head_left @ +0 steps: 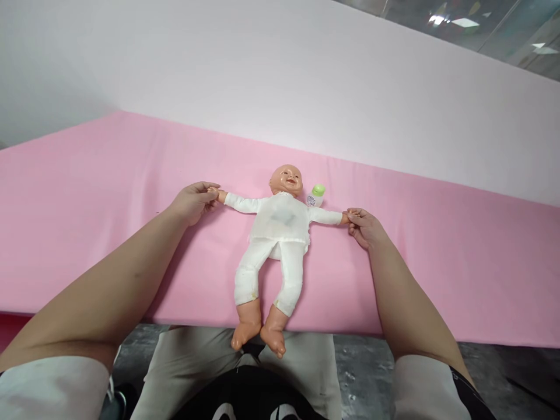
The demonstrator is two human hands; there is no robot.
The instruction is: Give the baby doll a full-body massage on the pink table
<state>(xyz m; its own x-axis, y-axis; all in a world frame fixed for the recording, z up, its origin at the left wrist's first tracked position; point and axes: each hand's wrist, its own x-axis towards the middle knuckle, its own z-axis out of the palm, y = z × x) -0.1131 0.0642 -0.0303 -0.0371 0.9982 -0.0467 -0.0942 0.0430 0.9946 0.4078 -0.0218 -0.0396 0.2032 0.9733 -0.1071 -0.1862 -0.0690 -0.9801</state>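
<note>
A baby doll [280, 233] in white clothes lies on its back on the pink sheet [87, 198], arms stretched out to both sides, bare feet hanging over the near edge. My left hand [192, 201] pinches the doll's hand on the left side. My right hand [365, 227] pinches the doll's other hand on the right. A small white bottle with a green cap [315, 195] lies beside the doll's head, just right of it and above the doll's arm.
A pale pink wall [280, 76] rises behind the sheet. The sheet's near edge runs just below the doll's knees, with grey floor [359, 361] and my lap beneath it.
</note>
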